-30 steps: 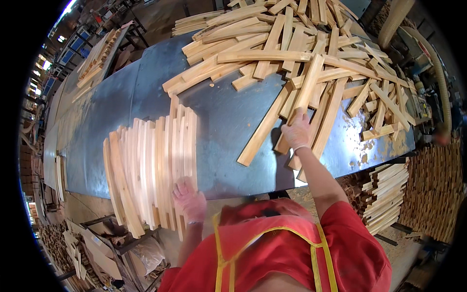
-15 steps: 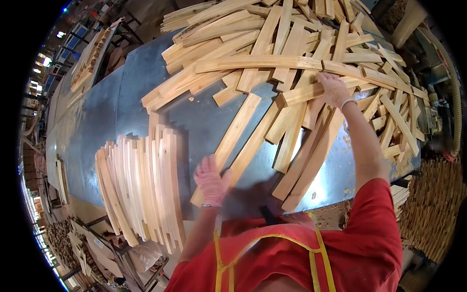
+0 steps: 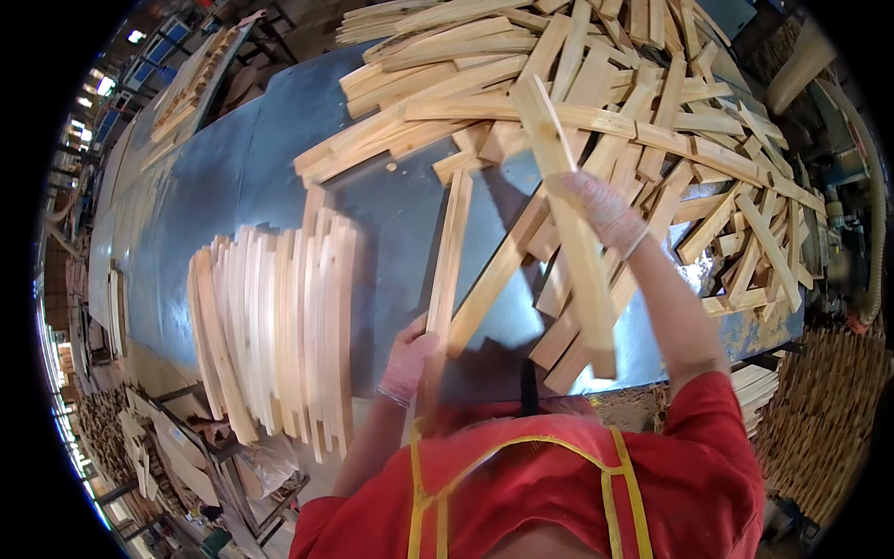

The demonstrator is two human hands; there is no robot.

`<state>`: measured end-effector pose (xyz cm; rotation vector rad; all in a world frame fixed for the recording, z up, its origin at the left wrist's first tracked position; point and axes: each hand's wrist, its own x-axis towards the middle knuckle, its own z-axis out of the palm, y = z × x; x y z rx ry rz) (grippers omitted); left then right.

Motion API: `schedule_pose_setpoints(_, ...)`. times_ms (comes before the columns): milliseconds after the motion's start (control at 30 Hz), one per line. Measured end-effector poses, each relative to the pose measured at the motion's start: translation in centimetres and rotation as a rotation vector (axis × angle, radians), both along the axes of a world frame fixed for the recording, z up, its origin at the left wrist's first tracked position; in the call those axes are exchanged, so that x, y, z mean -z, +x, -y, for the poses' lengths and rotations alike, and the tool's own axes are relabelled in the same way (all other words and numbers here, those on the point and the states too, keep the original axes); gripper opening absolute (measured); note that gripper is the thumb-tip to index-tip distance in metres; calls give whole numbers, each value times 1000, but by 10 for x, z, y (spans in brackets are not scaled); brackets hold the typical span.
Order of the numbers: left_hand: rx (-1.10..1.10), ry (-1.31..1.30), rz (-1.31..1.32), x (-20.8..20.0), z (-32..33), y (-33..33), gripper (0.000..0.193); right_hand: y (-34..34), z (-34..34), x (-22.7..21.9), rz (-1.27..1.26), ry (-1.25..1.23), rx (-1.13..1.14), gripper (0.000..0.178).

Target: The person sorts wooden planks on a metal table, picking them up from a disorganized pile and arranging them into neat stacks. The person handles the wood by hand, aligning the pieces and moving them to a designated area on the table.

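Observation:
My gloved left hand (image 3: 408, 361) is closed round the near part of a narrow wooden strip (image 3: 449, 256), which points away from me across the metal table. In my gloved right hand (image 3: 603, 212) a broader wooden board (image 3: 585, 275) is gripped near its middle. It is raised above other boards and slants from upper left to lower right. Beneath and beside it lie several loose boards, among them a long wooden slat (image 3: 498, 270) between my hands. To the left, a row of pale wooden strips (image 3: 279, 326) stands packed side by side.
A large jumbled heap of wooden boards (image 3: 643, 121) covers the far and right side of the blue-grey metal table (image 3: 270, 168). A hose (image 3: 861, 186) hangs at the far right. Stacked timber (image 3: 829, 410) stands beyond the table's right edge.
My right hand has lifted a board off the pile and moved left and nearer. My left hand has closed on the strip, now turned more upright. The whole view has shifted slightly.

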<state>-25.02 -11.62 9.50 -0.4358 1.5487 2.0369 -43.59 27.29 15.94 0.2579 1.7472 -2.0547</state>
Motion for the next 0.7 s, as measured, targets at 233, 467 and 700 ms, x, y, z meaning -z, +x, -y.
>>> schedule_pose_setpoints(233, -15, -740, -263, 3, 60, 71, 44, 101, 229, 58, -128, 728, -230, 66)
schedule_pose_setpoints(467, 305, -1669, -585, -10, 103, 89, 79, 103, 343, 58, -146, 550, -696, 75)
schedule_pose_setpoints(700, 291, -1712, -672, -1, 105, 83, 84, 106, 136, 46, -502, 1239, 171, 55)
